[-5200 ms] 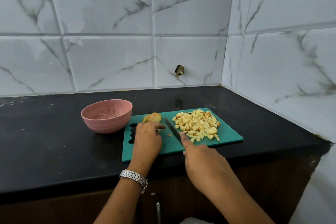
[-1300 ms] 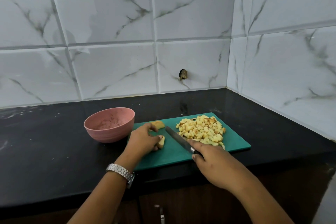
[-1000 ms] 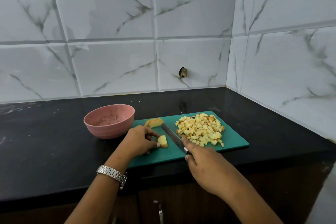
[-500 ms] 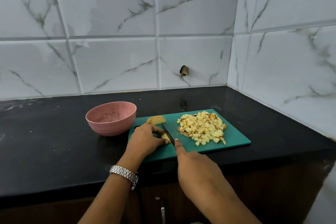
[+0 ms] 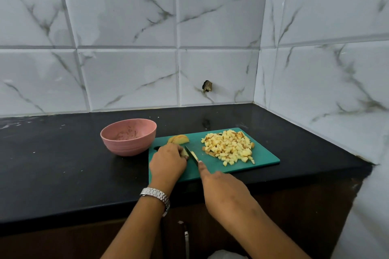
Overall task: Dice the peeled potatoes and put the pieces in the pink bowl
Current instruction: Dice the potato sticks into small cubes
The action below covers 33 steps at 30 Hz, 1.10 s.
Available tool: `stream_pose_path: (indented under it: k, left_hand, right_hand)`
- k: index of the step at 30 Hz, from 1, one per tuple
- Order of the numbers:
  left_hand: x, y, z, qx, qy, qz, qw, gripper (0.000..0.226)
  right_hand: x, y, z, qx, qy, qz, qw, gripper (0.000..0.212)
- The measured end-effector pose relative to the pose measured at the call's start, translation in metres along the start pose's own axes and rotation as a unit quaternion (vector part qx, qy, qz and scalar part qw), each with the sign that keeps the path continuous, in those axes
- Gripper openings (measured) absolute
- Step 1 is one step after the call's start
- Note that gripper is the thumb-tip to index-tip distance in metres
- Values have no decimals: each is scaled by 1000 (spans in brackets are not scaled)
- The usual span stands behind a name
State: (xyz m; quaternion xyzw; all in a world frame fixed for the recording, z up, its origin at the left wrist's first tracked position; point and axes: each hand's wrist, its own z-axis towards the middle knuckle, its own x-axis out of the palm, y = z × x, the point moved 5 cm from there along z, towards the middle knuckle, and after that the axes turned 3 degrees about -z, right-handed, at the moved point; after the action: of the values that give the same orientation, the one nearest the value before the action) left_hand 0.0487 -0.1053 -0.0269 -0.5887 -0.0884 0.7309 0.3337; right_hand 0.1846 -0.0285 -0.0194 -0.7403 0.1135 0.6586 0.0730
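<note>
Head view: the left hand (image 5: 168, 161) curls its fingers over a small potato piece (image 5: 185, 153), pinning it to the green cutting board (image 5: 263, 160). The right hand (image 5: 223, 187) grips the knife (image 5: 192, 155), forefinger stretched along the spine, blade set against that piece. Diced potato (image 5: 228, 147) heaps on the board's right, uncut slices (image 5: 178, 139) wait at the back, and the pink bowl (image 5: 128, 137) stands just left, with no dice visible inside. Firm, wet, slippery stuff, I'd judge: hold it flat side down, fingertips tucked.

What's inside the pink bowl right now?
Only brownish smears on the bottom of the pink bowl; the diced potato is on the board. The rim hides the near inner wall.
</note>
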Motion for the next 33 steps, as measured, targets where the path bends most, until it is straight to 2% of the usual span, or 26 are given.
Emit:
stream_pose_path:
  k: [3,5,7,11,14,18,21,25,28,33]
  left_hand:
    - [1,-1,1,12,-7,17,1000,22]
    - [1,-1,0,31,-6,7,999,28]
    - [2,-1,-4,54,-6,-1,999,39]
    - [10,-3,-3,95,-4,38,995,37]
    - [14,-5,2,123,26,86,988,42]
    - [21,-12,16,156,108,133,973,53]
    - [21,-18,21,165,128,115,971,42]
    - [22,-22,19,172,111,100,974,21]
    - [20,-22,14,167,79,103,977,26]
    - [20,-23,0,103,6,74,992,28]
  right_hand:
    - [5,-3,-14,-1,11,-13,1000,85]
    - [0,-8,-15,1,10,0,1000,84]
    - [-8,-17,-14,-4,-6,33,999,72]
    - [-19,-41,-12,2,-43,112,993,56]
    - [-24,-57,-10,1,-60,170,984,54]
    - [-26,-70,-8,0,-70,203,977,54]
    - [-23,-73,-8,1,-70,207,976,54]
    - [-15,-75,-5,-6,-63,217,974,55]
    - [-12,-74,-3,-15,-72,210,975,55]
    - [-5,-61,-2,-22,-101,142,984,54]
